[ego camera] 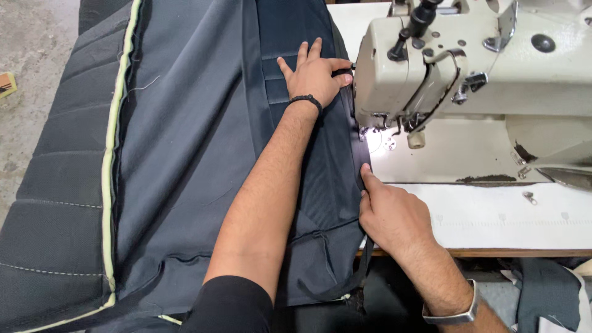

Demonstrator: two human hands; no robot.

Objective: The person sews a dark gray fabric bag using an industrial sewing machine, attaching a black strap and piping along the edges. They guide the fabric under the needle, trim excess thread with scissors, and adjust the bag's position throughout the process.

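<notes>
The sewing machine hides its needle; the fabric runs off-frame.

Head camera looks steeply down, close over the sewing table.

Sewing machine head close right of fabric; open tabletop beneath.

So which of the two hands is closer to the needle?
The right hand, its fingertip pinching the fabric edge just below the needle; the left hand lies flat farther back.
</notes>
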